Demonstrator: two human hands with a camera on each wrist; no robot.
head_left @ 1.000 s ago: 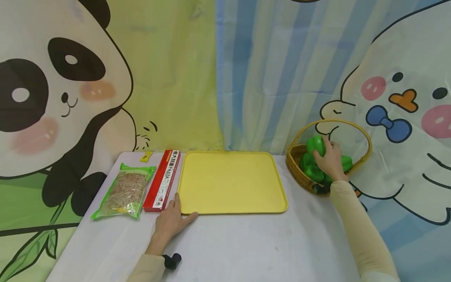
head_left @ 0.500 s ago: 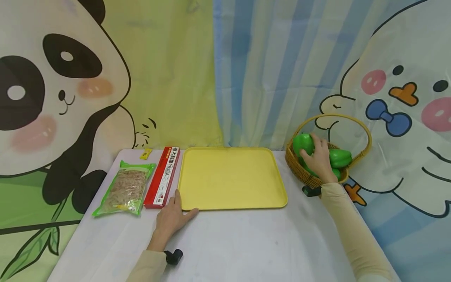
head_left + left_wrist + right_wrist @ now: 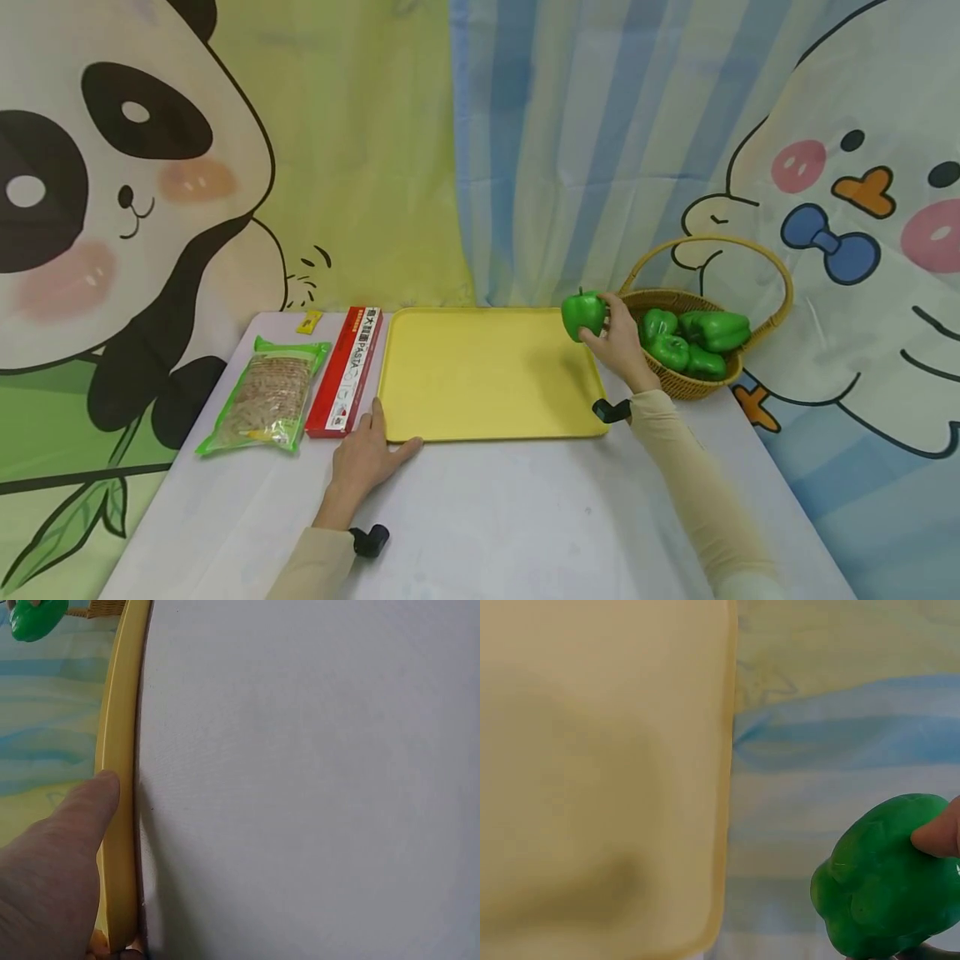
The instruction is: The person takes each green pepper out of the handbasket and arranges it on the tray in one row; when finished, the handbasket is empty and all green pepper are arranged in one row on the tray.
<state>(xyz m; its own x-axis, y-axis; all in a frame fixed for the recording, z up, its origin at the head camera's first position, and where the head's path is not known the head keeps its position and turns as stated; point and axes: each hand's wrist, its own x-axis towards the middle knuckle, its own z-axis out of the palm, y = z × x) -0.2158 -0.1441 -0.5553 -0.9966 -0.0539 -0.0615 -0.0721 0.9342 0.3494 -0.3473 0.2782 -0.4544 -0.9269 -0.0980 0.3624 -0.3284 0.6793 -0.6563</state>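
Note:
In the head view my right hand (image 3: pixel 622 346) pinches a green bell pepper (image 3: pixel 582 312) by its side, held up over the right back corner of the yellow tray (image 3: pixel 480 436). The right wrist view shows the lobed underside of this bell pepper (image 3: pixel 881 889), with the thumb (image 3: pixel 939 834) pressed against it. My left hand (image 3: pixel 363 467) rests at the tray's near left corner, fingers along the left side and thumb on the front rim. Up close in the left wrist view, the thumb (image 3: pixel 86 806) lies straight against the tray's edge (image 3: pixel 118 847).
A wicker basket (image 3: pixel 686 386) with a tall handle stands right of the tray, with several more green peppers (image 3: pixel 712 331) in it. To the left lie a red pasta box (image 3: pixel 347 375), a green-edged noodle bag (image 3: pixel 268 396) and a small yellow packet (image 3: pixel 309 322). A printed curtain hangs behind.
My right hand has lifted the bell pepper out of the basket and carried it left to above the tray. The left hand has stayed at the tray's corner.

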